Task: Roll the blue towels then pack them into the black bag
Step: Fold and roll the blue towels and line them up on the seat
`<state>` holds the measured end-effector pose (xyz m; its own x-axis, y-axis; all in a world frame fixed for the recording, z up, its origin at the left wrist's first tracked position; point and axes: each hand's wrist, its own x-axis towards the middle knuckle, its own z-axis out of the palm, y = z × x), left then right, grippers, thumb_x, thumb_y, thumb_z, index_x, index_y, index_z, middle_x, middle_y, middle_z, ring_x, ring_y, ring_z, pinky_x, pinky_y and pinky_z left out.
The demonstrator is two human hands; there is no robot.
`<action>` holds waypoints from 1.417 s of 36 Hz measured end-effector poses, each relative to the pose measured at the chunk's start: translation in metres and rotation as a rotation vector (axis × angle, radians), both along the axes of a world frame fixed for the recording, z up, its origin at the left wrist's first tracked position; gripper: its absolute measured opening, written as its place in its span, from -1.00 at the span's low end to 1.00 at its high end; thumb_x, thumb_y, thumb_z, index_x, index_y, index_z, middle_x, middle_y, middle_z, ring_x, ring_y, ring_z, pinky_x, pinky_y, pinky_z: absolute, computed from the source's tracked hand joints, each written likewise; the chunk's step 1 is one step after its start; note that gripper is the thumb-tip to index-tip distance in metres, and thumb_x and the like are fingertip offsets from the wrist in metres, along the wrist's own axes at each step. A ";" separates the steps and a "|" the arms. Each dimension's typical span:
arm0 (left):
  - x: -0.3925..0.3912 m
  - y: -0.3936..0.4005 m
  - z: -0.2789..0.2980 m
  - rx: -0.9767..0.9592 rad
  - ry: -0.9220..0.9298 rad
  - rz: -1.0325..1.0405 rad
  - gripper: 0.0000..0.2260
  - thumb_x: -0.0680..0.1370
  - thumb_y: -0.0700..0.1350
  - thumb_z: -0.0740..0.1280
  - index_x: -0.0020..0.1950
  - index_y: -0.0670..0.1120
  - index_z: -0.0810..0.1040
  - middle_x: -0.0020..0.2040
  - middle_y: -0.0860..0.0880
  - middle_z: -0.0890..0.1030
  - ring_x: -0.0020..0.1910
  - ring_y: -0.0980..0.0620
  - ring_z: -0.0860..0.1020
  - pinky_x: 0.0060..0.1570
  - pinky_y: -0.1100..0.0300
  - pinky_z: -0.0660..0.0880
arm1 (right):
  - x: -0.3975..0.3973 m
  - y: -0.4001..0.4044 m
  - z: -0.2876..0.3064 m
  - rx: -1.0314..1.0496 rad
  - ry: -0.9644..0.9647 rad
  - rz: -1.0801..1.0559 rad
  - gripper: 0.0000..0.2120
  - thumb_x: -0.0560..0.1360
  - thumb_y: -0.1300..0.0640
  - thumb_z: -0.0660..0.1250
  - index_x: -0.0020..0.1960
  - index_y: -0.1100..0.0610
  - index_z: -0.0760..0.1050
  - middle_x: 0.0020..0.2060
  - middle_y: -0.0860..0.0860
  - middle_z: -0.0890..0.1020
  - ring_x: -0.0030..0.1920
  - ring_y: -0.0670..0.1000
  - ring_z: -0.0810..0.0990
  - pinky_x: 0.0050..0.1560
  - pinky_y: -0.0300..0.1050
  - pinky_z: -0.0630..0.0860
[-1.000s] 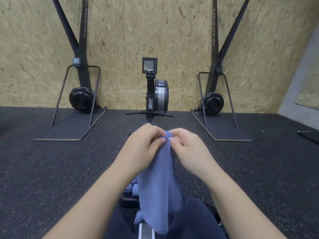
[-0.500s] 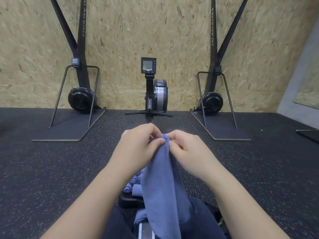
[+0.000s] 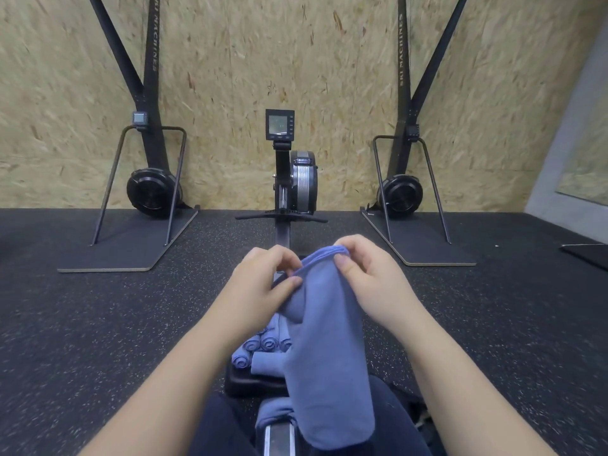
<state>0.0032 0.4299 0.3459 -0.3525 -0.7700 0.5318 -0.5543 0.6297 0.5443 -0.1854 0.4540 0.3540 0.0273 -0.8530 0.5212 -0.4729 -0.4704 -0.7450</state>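
Left hand (image 3: 263, 284) is pinching the top edge of a blue towel (image 3: 325, 350), thumb and curled fingers closing on the cloth. Right hand (image 3: 368, 274) is gripping the same edge just to the right, fingers curled over the bunched hem, thumb pressing the front. Towel is hanging down from both hands, its lower end draping in front of the person's dark trousers (image 3: 394, 419) at the near edge. Just behind it and lower, a cluster of rolled blue towels (image 3: 260, 348) is lying on a black object (image 3: 250, 383); cannot tell whether that is the bag. Speckled black floor (image 3: 98, 324) is spreading left and right. Farther off, a rowing machine (image 3: 296, 179) is standing in the centre, flanked by two ski machines (image 3: 151, 189) against a chipboard wall (image 3: 296, 54).
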 end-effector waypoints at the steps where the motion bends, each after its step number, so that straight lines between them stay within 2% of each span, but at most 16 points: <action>1: 0.001 0.000 -0.001 0.009 -0.027 0.010 -0.79 0.51 -0.18 0.39 -0.08 0.14 0.45 -0.16 0.23 0.46 0.01 0.18 0.40 0.09 0.21 0.33 | -0.002 -0.001 0.000 -0.005 -0.020 -0.001 -0.87 0.56 0.10 0.22 -0.09 -0.10 0.48 -0.19 -0.15 0.61 -0.09 -0.07 0.57 0.04 0.02 0.47; 4: 0.003 -0.002 -0.005 0.016 -0.123 0.014 -0.90 0.55 -0.12 0.34 0.03 0.06 0.50 -0.11 0.22 0.43 0.05 0.22 0.32 0.20 0.11 0.26 | -0.008 -0.004 0.001 -0.017 -0.082 -0.020 -0.85 0.61 0.15 0.19 -0.07 -0.05 0.46 -0.21 -0.18 0.56 -0.14 -0.14 0.51 -0.02 -0.08 0.44; 8: 0.007 -0.006 -0.012 -0.021 -0.182 -0.012 -0.88 0.57 -0.06 0.33 0.08 0.10 0.49 -0.09 0.25 0.36 0.08 0.49 0.17 0.11 0.19 0.14 | -0.016 -0.005 0.003 -0.011 -0.117 -0.008 -0.82 0.62 0.18 0.18 -0.07 -0.05 0.46 -0.19 -0.14 0.56 -0.13 -0.15 0.50 0.00 -0.11 0.41; 13: 0.014 -0.022 -0.020 -0.253 -0.278 -0.043 -0.84 0.54 -0.10 0.35 0.06 0.13 0.48 -0.14 0.36 0.39 0.00 0.17 0.27 -0.03 0.14 0.10 | -0.021 -0.004 0.002 0.031 -0.142 0.035 -0.84 0.63 0.18 0.17 -0.04 -0.01 0.46 -0.17 -0.12 0.58 -0.12 -0.15 0.52 0.00 -0.12 0.42; 18: 0.018 -0.034 -0.013 -0.428 -0.385 -0.030 -0.91 0.50 0.02 0.19 -0.02 0.12 0.43 -0.15 0.19 0.58 -0.08 0.06 0.35 -0.17 0.09 0.30 | -0.021 -0.006 0.000 0.021 -0.079 0.004 -0.86 0.63 0.17 0.16 -0.04 0.01 0.45 -0.16 -0.10 0.58 -0.15 -0.15 0.50 -0.06 -0.18 0.41; 22: 0.027 -0.042 -0.002 -0.357 -0.352 0.038 -0.83 0.52 -0.01 0.22 -0.05 -0.01 0.59 -0.14 0.06 0.59 -0.12 -0.09 0.47 -0.16 -0.07 0.50 | -0.027 -0.019 -0.007 -0.040 0.342 -0.316 -0.89 0.63 0.07 0.14 0.04 0.02 0.43 -0.14 0.01 0.58 -0.10 0.03 0.50 -0.14 -0.02 0.43; 24: 0.025 -0.041 0.000 -0.312 -0.328 0.069 -0.90 0.55 -0.12 0.33 -0.02 -0.11 0.62 -0.11 0.01 0.59 -0.11 -0.12 0.49 -0.08 -0.07 0.49 | -0.025 -0.025 -0.013 -0.044 0.404 -0.400 -0.86 0.63 0.05 0.12 0.09 0.03 0.42 -0.13 0.09 0.53 -0.07 0.12 0.47 -0.14 0.01 0.43; 29: 0.019 -0.044 -0.007 -0.224 -0.216 0.040 -0.92 0.53 -0.12 0.38 -0.01 -0.09 0.61 -0.14 0.10 0.46 -0.10 0.05 0.47 -0.06 0.14 0.40 | -0.013 -0.035 -0.026 0.079 0.301 -0.415 -0.87 0.65 0.02 0.05 0.08 0.02 0.33 -0.18 0.09 0.59 -0.16 0.19 0.54 -0.14 0.03 0.48; 33: 0.020 -0.058 -0.023 -0.156 -0.123 0.038 -0.88 0.47 -0.17 0.45 -0.02 -0.04 0.59 -0.16 0.17 0.44 -0.14 0.22 0.43 -0.12 0.35 0.32 | -0.008 -0.044 -0.039 0.188 0.097 -0.342 -0.93 0.65 0.03 0.04 0.06 -0.03 0.28 -0.28 0.09 0.61 -0.33 -0.02 0.59 -0.26 -0.20 0.42; 37: 0.016 -0.071 -0.039 -0.090 -0.106 0.034 -0.83 0.46 -0.24 0.44 0.00 -0.05 0.55 -0.18 0.18 0.36 -0.13 0.36 0.39 -0.15 0.43 0.27 | -0.007 -0.061 -0.054 0.270 0.018 -0.288 -0.92 0.65 0.05 0.04 0.05 0.03 0.26 -0.28 0.13 0.64 -0.32 0.01 0.61 -0.14 -0.05 0.50; 40: 0.014 -0.081 -0.048 -0.019 -0.099 0.050 -0.77 0.47 -0.26 0.42 0.08 -0.03 0.53 -0.10 0.12 0.33 -0.12 0.29 0.39 -0.11 0.41 0.27 | -0.006 -0.075 -0.066 0.314 -0.023 -0.253 -0.91 0.65 0.07 0.06 0.02 0.07 0.26 -0.21 0.12 0.63 -0.34 -0.01 0.62 -0.10 -0.01 0.53; 44: 0.014 -0.097 -0.057 0.062 -0.095 0.147 -0.69 0.48 -0.21 0.43 0.19 -0.04 0.49 0.00 0.05 0.37 -0.05 0.12 0.39 -0.01 0.28 0.28 | -0.009 -0.090 -0.079 0.364 -0.080 -0.181 -0.91 0.62 0.08 0.17 0.03 0.07 0.28 -0.10 0.08 0.63 -0.23 0.00 0.67 -0.03 0.00 0.57; 46: 0.016 -0.103 -0.060 0.098 -0.088 0.209 -0.82 0.48 -0.16 0.43 0.04 -0.04 0.53 -0.08 0.08 0.47 -0.08 0.09 0.43 -0.13 0.28 0.27 | -0.010 -0.096 -0.085 0.381 -0.072 -0.155 -0.80 0.55 0.08 0.32 0.07 0.05 0.31 -0.09 0.01 0.64 -0.19 -0.05 0.65 -0.02 -0.07 0.55; 48: 0.017 -0.108 -0.064 0.148 -0.056 0.232 -0.88 0.45 -0.12 0.46 -0.15 -0.04 0.53 -0.18 0.10 0.54 -0.17 0.11 0.47 -0.26 0.32 0.27 | -0.011 -0.101 -0.091 0.359 0.037 -0.182 -0.73 0.47 0.10 0.42 0.07 0.02 0.38 -0.14 -0.05 0.61 -0.23 -0.11 0.55 -0.16 -0.29 0.45; 49: 0.018 -0.110 -0.067 0.174 -0.031 0.238 -0.85 0.44 -0.10 0.47 -0.20 -0.03 0.51 -0.22 0.11 0.54 -0.22 0.16 0.46 -0.31 0.33 0.27 | -0.012 -0.104 -0.094 0.341 0.093 -0.206 -0.77 0.45 0.11 0.43 0.03 0.01 0.42 -0.20 -0.08 0.58 -0.27 -0.14 0.50 -0.26 -0.39 0.38; 51: 0.019 -0.114 -0.076 0.247 0.047 0.230 -0.80 0.41 -0.09 0.50 -0.27 -0.01 0.48 -0.28 0.10 0.53 -0.33 0.20 0.41 -0.36 0.33 0.25 | -0.014 -0.110 -0.100 0.324 0.142 -0.242 -0.88 0.46 0.11 0.41 -0.07 0.00 0.48 -0.28 -0.13 0.54 -0.30 -0.19 0.45 -0.33 -0.40 0.33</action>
<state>0.0221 0.3162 0.2703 -0.1345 -0.9341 0.3308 -0.6369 0.3373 0.6933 -0.1995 0.3444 0.2540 -0.1421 -0.9626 0.2307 -0.6492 -0.0853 -0.7558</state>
